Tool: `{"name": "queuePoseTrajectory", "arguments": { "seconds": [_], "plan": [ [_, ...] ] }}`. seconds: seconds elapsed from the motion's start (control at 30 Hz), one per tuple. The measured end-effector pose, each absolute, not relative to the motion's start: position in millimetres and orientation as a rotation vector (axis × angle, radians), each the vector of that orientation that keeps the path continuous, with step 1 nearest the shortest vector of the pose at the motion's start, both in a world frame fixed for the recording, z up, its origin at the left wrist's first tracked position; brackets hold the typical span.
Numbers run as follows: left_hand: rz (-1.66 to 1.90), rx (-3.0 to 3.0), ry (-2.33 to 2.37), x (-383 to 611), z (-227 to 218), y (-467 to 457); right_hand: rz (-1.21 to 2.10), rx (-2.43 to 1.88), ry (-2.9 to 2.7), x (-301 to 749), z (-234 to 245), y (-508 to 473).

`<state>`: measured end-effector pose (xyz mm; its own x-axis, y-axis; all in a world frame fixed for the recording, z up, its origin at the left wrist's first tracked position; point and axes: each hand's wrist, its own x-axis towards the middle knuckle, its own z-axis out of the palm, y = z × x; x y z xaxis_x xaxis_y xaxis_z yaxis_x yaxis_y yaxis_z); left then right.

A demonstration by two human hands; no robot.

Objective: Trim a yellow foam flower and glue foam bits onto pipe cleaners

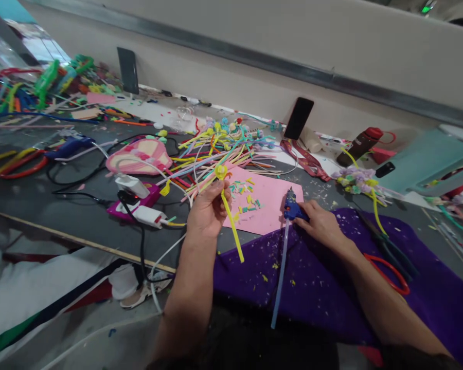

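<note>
My left hand pinches a yellow pipe-cleaner flower, its looped head up and its straight stem slanting down to the right. At the right edge of a pink sheet, my right hand grips the handle of a blue hot glue gun. The gun's nozzle points away from me. A long translucent glue stick sticks out of its back toward me. Short cut pieces of yellow, green and orange pipe cleaner lie scattered on the pink sheet between my hands.
Behind the sheet lies a heap of coloured pipe cleaners. A purple power strip with plugs and cables stands at left, beside a pink pouch. Purple cloth covers the near edge, with red-handled scissors on it. Two phones lean against the wall.
</note>
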<state>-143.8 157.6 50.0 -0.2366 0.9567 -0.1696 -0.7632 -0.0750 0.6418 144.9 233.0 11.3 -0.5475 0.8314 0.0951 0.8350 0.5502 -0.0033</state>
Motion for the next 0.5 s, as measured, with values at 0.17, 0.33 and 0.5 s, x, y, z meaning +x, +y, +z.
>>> {"name": "queuePoseTrajectory", "arguments": {
  "seconds": [0.17,0.33,0.5],
  "plan": [
    [1.646,0.4,0.831,-144.6,51.4,157.7,-0.236,-1.331,-2.734,139.5,31.5,224.9],
    [1.634,0.449,0.903,-143.8,51.9,157.2,-0.061,-1.015,-2.729,109.8,57.1,224.1],
    [1.632,0.528,0.913,-139.4,48.0,159.0,0.06,-0.949,-2.853,60.5,58.5,243.2]
  ]
}}
